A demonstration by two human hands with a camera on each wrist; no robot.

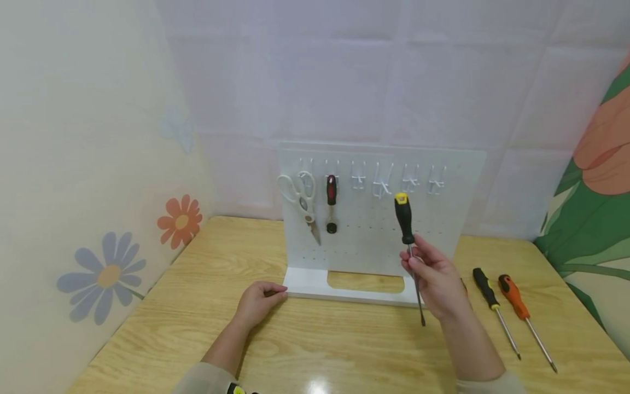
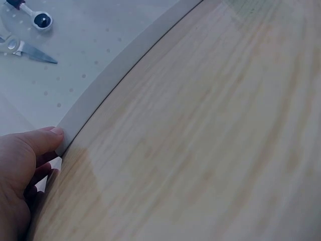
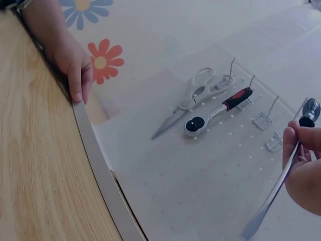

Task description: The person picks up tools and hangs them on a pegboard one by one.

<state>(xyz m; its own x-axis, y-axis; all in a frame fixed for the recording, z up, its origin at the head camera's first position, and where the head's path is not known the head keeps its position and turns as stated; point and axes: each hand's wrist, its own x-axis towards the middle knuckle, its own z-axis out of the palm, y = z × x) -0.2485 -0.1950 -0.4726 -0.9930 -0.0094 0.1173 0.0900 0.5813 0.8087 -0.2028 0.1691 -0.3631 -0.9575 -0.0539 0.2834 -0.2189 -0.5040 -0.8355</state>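
Note:
My right hand (image 1: 435, 279) pinches a flathead screwdriver (image 1: 403, 219) by its metal shaft. The black handle with a yellow end points up and the flat tip (image 3: 255, 228) down, in front of a white pegboard (image 1: 374, 246). At the board's left end, my left hand (image 1: 258, 303) grips the corner of its white base (image 1: 307, 280), thumb (image 2: 47, 138) on the edge. White-handled scissors (image 1: 305, 205) and a ratchet wrench (image 1: 332, 202) with a red and black handle hang from hooks on the board's left side. Right of them are several bare wire hooks (image 1: 381, 183).
On the wooden table (image 1: 315, 339), right of my right forearm, lie a black and yellow screwdriver (image 1: 486, 287) and an orange and black screwdriver (image 1: 514, 298). Another item beside them is mostly hidden behind my right hand. Walls with flower pictures stand at both sides.

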